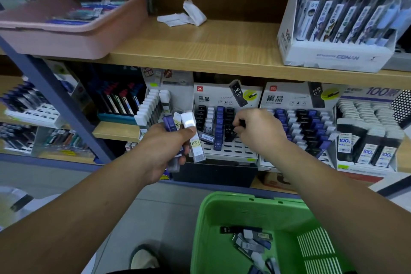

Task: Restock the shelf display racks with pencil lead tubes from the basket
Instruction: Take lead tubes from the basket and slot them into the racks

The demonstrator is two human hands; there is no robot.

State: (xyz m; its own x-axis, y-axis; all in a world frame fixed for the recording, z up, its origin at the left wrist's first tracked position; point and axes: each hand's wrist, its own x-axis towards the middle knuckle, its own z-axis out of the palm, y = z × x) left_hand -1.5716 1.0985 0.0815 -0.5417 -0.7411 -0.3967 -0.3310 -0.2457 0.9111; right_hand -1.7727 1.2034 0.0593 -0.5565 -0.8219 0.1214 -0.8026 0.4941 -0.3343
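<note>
— What is nearest to us?
— Below the middle display rack (231, 150), on our side of it, stands the green basket (209, 218). On its bottom lie loose pencil lead tubes (251, 244), black, blue and grey ones.
— And our hands?
— Our left hand (162, 151) is just in front of the rack's left edge. Its fingers and thumb are curled round a bundle of tubes (189, 131); a white cap and a blue cap stand up above the thumb. Our right hand (260, 131) is over the rack's right half. Its bent fingers pinch a black tube (229, 133) marked HB 0.7, which stands among the rows.
— How does the rack look?
— Black, white and blue tubes fill its back rows, and white slots show in front. One dark tube (206, 137) lies flat across them.
— And farther?
— Right of the rack we see a second rack (300, 100) of the same kind. Above the rack, a wooden shelf board (200, 49) carries a pink tray (66, 38) to the left, white paper scraps (184, 15) in the middle, and a white pen box (333, 53) to the right.
</note>
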